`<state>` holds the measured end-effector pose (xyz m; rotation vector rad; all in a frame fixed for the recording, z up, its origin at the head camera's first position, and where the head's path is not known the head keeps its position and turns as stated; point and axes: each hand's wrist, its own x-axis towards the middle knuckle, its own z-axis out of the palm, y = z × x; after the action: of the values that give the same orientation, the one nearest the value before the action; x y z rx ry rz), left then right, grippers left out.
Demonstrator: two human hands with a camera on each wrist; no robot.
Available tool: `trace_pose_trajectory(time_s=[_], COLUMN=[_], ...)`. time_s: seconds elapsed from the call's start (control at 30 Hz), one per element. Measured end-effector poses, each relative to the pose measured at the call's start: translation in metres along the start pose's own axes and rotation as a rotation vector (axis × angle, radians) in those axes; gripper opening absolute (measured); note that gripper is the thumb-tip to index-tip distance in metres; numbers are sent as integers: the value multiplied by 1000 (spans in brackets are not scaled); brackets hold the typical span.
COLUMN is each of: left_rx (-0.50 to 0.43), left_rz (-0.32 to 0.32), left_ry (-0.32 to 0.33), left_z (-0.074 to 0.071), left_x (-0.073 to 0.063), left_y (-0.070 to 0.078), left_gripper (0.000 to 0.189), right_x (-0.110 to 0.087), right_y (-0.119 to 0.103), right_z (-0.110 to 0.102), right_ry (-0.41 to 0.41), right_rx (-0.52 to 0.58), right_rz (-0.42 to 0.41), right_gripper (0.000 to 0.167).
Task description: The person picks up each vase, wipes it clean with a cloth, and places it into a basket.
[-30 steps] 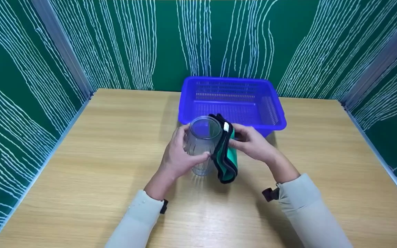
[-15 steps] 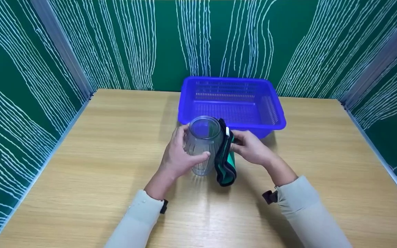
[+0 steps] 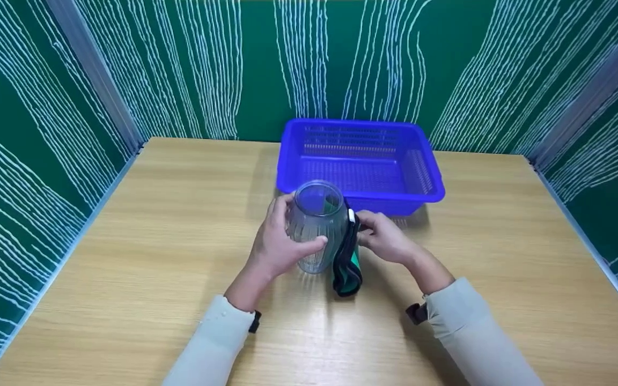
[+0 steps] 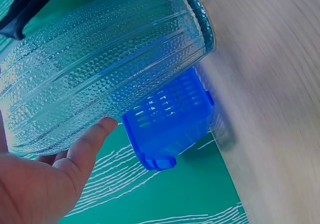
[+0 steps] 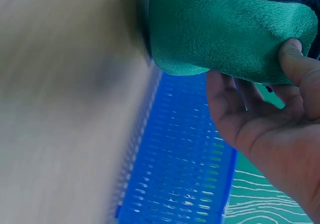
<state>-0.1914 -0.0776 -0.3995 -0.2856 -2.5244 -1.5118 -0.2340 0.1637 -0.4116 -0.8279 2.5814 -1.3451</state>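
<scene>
A clear glass jar [image 3: 314, 230] with a ribbed, dimpled wall stands upright on the table, its round mouth facing up. My left hand [image 3: 277, 238] grips it from the left, the thumb across its near side. In the left wrist view the jar [image 4: 105, 63] fills the upper part, with the fingers at its upper body. My right hand [image 3: 387, 236] pinches a folded green cloth [image 3: 346, 262] with black edging and a small white tag, held along the jar's right side. The right wrist view shows the thumb on the cloth's [image 5: 225, 33] green face and the other fingers behind it.
Behind the jar, a blue plastic basket [image 3: 362, 201] with slotted walls sits at the back of the wooden table [image 3: 153, 241]. Green walls [image 3: 258, 64] with white wavy lines enclose the table at the back and both sides.
My right hand has drawn the cloth down and toward me along the jar's right side, and the cloth now looks narrower from above. My left hand and the jar have stayed in place.
</scene>
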Motion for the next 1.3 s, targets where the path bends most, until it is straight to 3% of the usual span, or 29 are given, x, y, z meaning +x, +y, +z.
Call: trace_pose_trajectory(time_s=[0.47, 0.73, 1.03, 1.3], left_rx=[-17, -11, 32, 61], left_rz=[-4, -10, 35, 3], left_ry=[0, 2, 40, 39], left_z=[-1, 1, 3, 7], left_x=[-1, 0, -1, 1], left_y=[-1, -1, 0, 11], left_gripper=[83, 84, 84, 100], right_x=[1, -1, 0, 0], right_y=[7, 14, 14, 13], right_z=[17, 30, 36, 37], right_ry=[58, 36, 41, 44], right_rx=[-63, -106, -148, -162], right_rz=[-16, 14, 39, 68], right_gripper=[15, 11, 14, 14])
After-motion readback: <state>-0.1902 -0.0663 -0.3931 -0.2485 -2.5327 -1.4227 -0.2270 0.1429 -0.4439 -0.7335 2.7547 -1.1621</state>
